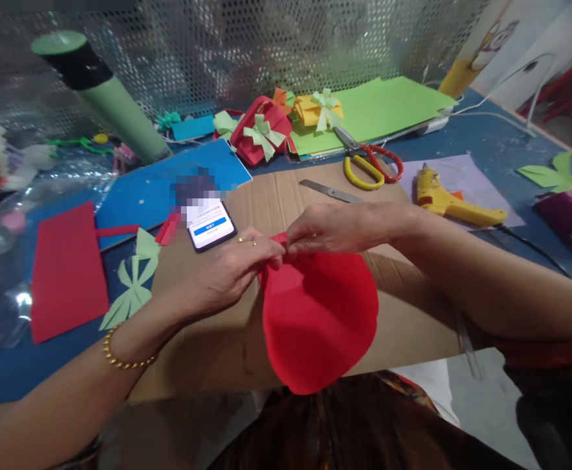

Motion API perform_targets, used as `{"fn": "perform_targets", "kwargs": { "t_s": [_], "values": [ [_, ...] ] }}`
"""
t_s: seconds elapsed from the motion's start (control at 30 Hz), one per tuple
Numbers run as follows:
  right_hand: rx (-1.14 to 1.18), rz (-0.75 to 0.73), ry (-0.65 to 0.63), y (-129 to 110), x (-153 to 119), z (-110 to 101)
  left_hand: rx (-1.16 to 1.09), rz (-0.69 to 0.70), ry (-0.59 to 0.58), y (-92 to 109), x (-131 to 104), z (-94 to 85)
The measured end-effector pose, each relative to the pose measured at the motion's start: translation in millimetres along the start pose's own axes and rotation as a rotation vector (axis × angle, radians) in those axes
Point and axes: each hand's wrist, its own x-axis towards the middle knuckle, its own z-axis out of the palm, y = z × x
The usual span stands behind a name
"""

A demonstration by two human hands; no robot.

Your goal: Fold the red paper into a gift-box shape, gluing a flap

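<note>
A rounded sheet of red paper [319, 326] hangs from my two hands above the cardboard [207, 359], its far edge gathered or folded between my fingers. My left hand [237, 264] pinches that edge at its left corner, thumb and fingertips together. Close beside it, my right hand [332, 228] pinches the same edge, fingers curled down over it. The fingertips of both hands nearly meet. What lies exactly between them is partly hidden.
Past the hands lie a phone [212, 225], a metal blade [332, 191], scissors [376, 163] and a yellow glue gun [452, 199]. Red card [70, 271] and a green paper bow [132, 287] are at left. Finished-looking paper pouches [261, 130] and green sheets [388, 111] sit behind.
</note>
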Motion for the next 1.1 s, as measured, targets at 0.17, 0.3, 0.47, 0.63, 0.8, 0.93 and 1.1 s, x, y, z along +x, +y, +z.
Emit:
{"fn": "perform_targets", "kwargs": {
  "t_s": [0.17, 0.3, 0.47, 0.63, 0.8, 0.93, 1.1],
  "values": [
    [0.026, 0.032, -0.015, 0.9, -1.3, 0.5, 0.059, 0.064, 0.017, -0.6, 0.8, 0.9],
    [0.107, 0.069, -0.031, 6.6, -1.4, -1.4, 0.067, 0.099, 0.044, -3.0, 0.6, 0.1],
    [0.047, 0.159, 0.035, 6.9, -0.5, -5.8, 0.059, 0.125, 0.025, -5.4, 0.3, -1.0],
    [-0.157, 0.263, 0.246, -2.0, 6.8, -4.3, 0.088, 0.180, 0.053, -10.4, -3.0, 3.2],
    [-0.294, 0.276, 0.234, -0.8, 13.7, -0.3, 0.093, 0.168, 0.053, -14.6, -6.4, 7.8],
    [-0.228, 0.269, 0.212, 3.9, 16.5, -1.2, 0.139, 0.182, 0.057, -14.5, -7.0, 8.3],
    [-0.198, 0.255, 0.245, 7.5, 19.3, 0.3, 0.171, 0.180, 0.026, -9.3, -5.5, 5.5]
  ]
}}
